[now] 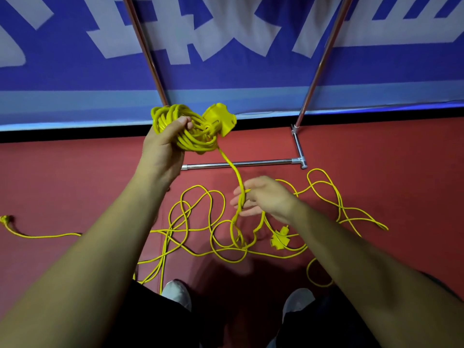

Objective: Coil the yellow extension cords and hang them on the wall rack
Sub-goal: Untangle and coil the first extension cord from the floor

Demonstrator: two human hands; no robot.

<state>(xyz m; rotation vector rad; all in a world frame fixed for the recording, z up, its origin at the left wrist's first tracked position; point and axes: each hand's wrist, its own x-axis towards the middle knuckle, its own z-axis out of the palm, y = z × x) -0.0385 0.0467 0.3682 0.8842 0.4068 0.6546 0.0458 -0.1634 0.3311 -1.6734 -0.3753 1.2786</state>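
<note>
Banner (226, 79) in blue with large white characters filled the wall at the person's twelve o'clock, above a red floor (75, 177). Chrome rack (251, 164) stood against it, two slanted poles rising toward eleven and one o'clock and a base bar lying on the floor between them.

Yellow extension cords (200, 222) lay sprawled in loose, crossing loops over the floor from nine o'clock round to three, just ahead of the person's grey shoes (175, 293).

Held up at about eleven o'clock, the left hand (163, 146) gripped a finished coil (198, 141), fingers and thumb wrapped tightly round the bundled turns. A yellow socket block (221, 119) stuck out of the coil on its one o'clock side, touching the turns.

From the coil a single strand (232, 169) dropped toward five o'clock into the right hand (266, 197), which was lower and nearer the body. Its fingers were only loosely curled, half open, with the strand running across them and down into the tangle on the floor.

A second socket block (280, 238) lay among the loops just below the right wrist. A plug (5, 219) rested well apart at nine o'clock, at the end of a cord trailing along the floor.
</note>
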